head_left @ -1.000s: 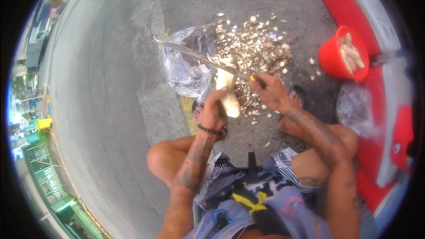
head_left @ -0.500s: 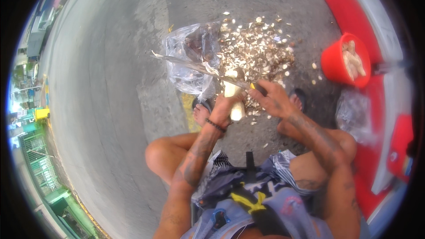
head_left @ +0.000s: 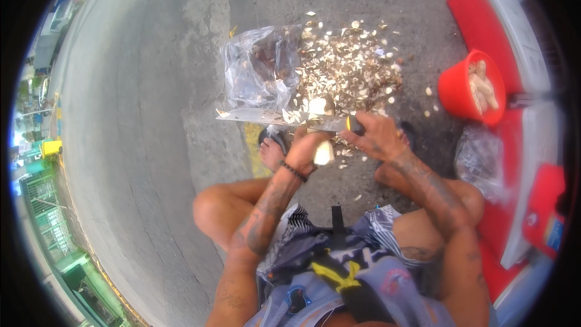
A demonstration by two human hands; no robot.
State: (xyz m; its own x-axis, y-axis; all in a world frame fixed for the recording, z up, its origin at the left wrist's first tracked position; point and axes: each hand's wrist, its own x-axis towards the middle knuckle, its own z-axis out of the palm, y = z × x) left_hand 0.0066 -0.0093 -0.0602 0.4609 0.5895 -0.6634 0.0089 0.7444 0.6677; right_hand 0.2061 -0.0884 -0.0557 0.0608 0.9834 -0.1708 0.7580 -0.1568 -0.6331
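- Root [head_left: 324,154] is showing just right of the frame's centre, the left hand [head_left: 307,149] wrapping around it, probably to steady it.
- Right hand [head_left: 377,136] is gripping a knife [head_left: 257,116] by its handle [head_left: 353,123], seemingly for control.
- Compared with half a second ago, the blade [head_left: 239,114] is lying lower, nearer level, showing more broad face.

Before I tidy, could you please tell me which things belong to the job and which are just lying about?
Job, likely:
knife in right hand
pale root in left hand
peelings
red bucket of roots
bag beside peelings

Lying about, likely:
crumpled clear plastic
red box
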